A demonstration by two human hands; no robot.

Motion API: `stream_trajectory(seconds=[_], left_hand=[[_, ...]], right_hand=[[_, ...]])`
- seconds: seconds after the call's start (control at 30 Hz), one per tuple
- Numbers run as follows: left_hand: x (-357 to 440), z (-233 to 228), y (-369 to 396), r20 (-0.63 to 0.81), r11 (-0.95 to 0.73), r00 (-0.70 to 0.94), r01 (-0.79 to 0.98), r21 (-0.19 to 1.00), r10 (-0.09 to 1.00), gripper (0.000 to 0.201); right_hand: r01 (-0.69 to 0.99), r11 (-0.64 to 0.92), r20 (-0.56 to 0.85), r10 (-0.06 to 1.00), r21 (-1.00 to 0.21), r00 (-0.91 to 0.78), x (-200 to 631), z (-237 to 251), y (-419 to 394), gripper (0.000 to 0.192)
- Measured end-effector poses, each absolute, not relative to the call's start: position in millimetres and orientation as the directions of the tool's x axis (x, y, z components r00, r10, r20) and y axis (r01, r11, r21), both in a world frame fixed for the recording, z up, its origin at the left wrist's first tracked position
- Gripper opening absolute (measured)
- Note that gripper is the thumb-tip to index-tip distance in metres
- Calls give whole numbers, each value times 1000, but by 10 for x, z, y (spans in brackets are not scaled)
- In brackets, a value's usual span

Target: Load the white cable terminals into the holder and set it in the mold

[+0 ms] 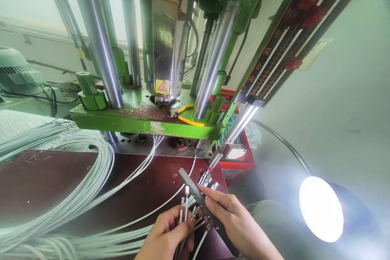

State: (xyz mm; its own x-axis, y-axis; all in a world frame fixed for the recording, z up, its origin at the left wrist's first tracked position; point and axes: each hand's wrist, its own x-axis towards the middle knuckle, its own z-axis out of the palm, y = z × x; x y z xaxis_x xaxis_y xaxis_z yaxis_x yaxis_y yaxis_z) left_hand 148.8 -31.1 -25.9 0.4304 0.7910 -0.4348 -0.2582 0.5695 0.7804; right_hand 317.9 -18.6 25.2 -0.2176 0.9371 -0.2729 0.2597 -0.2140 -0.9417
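Note:
My left hand (166, 237) grips a bunch of thin white cables (186, 203) by their metal-tipped ends, which point up and away from me. My right hand (236, 223) holds a long dark metal bar (198, 197) that lies slanted across those cable ends. Several metal connectors (207, 178) stick out past the far side of the bar. Both hands are at the near edge of a dark brown work plate (45, 183), in front of a green press machine (146, 120).
A thick bundle of white cables (76, 195) loops across the left of the plate. Steel columns (97, 40) rise from the green platen. A lit gooseneck lamp (321, 209) glares at the right. A red control box (240, 158) stands behind the hands.

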Motion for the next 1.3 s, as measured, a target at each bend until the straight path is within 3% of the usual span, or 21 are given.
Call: stream_trajectory(seconds=[0.47, 0.9, 1.07, 1.3], left_hand=[[1559, -235, -311, -419, 545, 443, -209, 812, 793, 46], [1563, -245, -310, -362, 514, 467, -253, 820, 807, 43], [1539, -192, -295, -391, 509, 470, -154, 847, 792, 41], [1545, -270, -299, -371, 456, 443, -99, 885, 816, 45]], right_hand=[[347, -137, -229, 943, -928, -242, 3116, 237, -179, 37], [349, -123, -222, 940, -929, -260, 3063, 305, -196, 33], [431, -172, -279, 939, -886, -199, 3059, 339, -215, 36], [374, -89, -216, 925, -923, -313, 3113, 287, -204, 34]])
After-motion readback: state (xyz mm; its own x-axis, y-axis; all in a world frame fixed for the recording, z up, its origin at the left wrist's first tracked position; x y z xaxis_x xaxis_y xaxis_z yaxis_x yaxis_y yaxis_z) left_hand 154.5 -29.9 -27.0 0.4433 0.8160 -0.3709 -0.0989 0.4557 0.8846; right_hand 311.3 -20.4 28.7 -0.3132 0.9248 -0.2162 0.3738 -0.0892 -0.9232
